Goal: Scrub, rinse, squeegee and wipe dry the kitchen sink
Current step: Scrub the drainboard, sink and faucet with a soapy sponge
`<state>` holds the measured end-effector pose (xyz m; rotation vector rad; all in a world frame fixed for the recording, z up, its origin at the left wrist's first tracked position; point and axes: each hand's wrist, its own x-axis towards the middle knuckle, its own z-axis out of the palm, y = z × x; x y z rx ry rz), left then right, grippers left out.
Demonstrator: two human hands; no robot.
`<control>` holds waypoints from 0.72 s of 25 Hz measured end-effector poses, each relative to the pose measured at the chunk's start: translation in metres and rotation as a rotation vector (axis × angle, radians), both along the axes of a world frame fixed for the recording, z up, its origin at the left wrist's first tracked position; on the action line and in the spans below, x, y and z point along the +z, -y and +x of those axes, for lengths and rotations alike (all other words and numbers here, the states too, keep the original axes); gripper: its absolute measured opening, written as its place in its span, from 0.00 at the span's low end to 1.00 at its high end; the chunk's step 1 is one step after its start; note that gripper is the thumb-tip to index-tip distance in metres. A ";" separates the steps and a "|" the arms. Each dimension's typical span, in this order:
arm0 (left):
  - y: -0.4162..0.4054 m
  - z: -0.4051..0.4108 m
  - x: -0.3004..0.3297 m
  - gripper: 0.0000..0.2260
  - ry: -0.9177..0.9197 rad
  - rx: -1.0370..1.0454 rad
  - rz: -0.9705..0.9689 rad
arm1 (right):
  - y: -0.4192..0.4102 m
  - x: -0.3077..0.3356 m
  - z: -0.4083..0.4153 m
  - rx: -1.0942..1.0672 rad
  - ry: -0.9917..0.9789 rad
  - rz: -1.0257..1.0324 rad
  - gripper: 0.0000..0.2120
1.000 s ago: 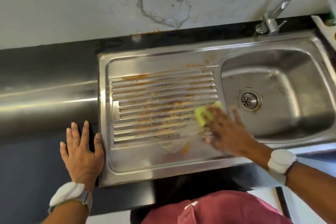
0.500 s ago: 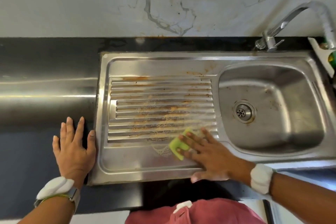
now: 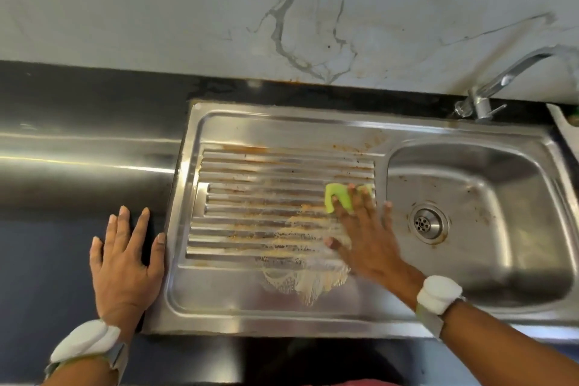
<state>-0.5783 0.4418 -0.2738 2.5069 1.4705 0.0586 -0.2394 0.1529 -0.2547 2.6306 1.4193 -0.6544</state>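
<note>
We are in the scrub step, early in the task. Our right hand presses a green sponge flat onto the ribbed draining board of the steel sink, near the board's right end, just beside the bowl. The fingers of that hand lie straight and spread over the sponge, thumb out to the left; the hand is a bit blurred, so we cannot tell more of the hold than that. Our left hand rests flat on the dark worktop, fingers spread, thumb touching the sink's left rim, bracing.

Orange-brown grime sits in the grooves across the board, heaviest in the upper and middle ribs. A pale soapy smear lies on the flat front strip below the ribs. The bowl has brown specks round the drain and on its walls. The tap stands behind the bowl at the right; no water is seen running.

Judgement: most of the scrub is left. The next move calls for firm strokes along the ribs toward the left and the back rows, then the bowl. Rinse, squeegee and wipe are not yet begun.
</note>
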 end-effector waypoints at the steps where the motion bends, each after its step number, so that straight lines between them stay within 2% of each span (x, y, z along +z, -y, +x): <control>1: 0.000 -0.002 0.000 0.30 0.000 0.001 0.000 | -0.009 0.005 -0.011 0.122 -0.080 0.038 0.40; 3: -0.003 0.000 0.001 0.31 0.016 0.018 0.008 | -0.002 -0.001 -0.028 0.562 -0.067 0.097 0.40; 4: -0.004 0.001 0.001 0.31 0.008 0.029 0.012 | 0.001 -0.004 -0.015 0.630 0.001 0.116 0.39; 5: -0.004 0.003 -0.001 0.31 0.003 0.040 0.008 | -0.006 -0.004 0.010 0.494 0.059 0.097 0.39; 6: -0.004 0.007 -0.002 0.31 0.005 0.050 -0.002 | -0.020 -0.005 0.039 0.212 0.112 0.110 0.39; 7: -0.005 0.009 0.000 0.31 0.005 0.053 -0.004 | -0.040 0.004 0.054 -0.098 0.085 0.068 0.41; 8: -0.005 0.009 0.002 0.31 0.003 0.045 -0.005 | -0.057 0.008 0.053 -0.276 0.012 0.019 0.42; 9: -0.005 0.008 0.004 0.31 -0.009 0.029 -0.012 | -0.071 0.011 0.036 -0.309 -0.044 0.039 0.43; 10: -0.004 0.005 0.006 0.31 -0.029 0.011 -0.015 | -0.073 0.014 0.004 -0.196 -0.078 0.078 0.43; 12: -0.004 0.000 0.005 0.31 -0.045 0.006 -0.010 | -0.046 0.014 -0.063 0.221 -0.166 0.118 0.42; 13: -0.003 -0.002 0.003 0.31 -0.036 0.018 -0.015 | -0.027 0.016 -0.064 0.334 -0.178 0.111 0.41; 14: -0.004 0.003 0.002 0.31 -0.022 0.018 -0.005 | -0.016 0.012 -0.042 0.339 -0.126 0.102 0.39; 15: -0.004 0.005 0.002 0.31 -0.020 0.020 0.001 | -0.012 0.007 -0.016 0.276 -0.038 0.080 0.38; 17: -0.007 0.006 0.001 0.31 -0.033 0.026 -0.013 | -0.025 0.004 0.037 -0.072 0.070 0.010 0.39; 18: -0.006 0.005 0.002 0.32 -0.037 0.024 -0.023 | -0.038 0.007 0.041 -0.228 0.059 -0.010 0.41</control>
